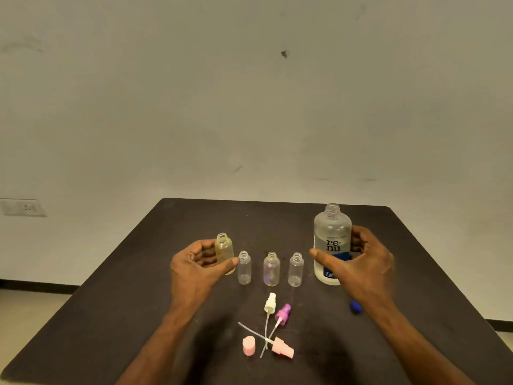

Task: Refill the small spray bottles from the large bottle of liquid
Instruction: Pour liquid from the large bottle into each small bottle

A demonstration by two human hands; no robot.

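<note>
Small spray bottles (271,269) between the hands stand uncapped, seemingly unfilled; left hand (198,266) grasps a yellowish bottle (224,252), right hand (358,263) grasps the large bottle (331,245); pouring remains.

Four small uncapped spray bottles (271,269) are stood upright in a row — the yellowish one (224,252) is gripped — beside the large uncapped bottle (332,244), also upright and held.

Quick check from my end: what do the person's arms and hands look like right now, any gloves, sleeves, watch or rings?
Both arms are bare from the bottom edge of the picture up to the fingers: no sleeves show. The left hand and the right hand wear no gloves. No watch, band or bracelet shows on either wrist, and no ring on the fingers in view. No tape, markings or cables anywhere on them.
</note>
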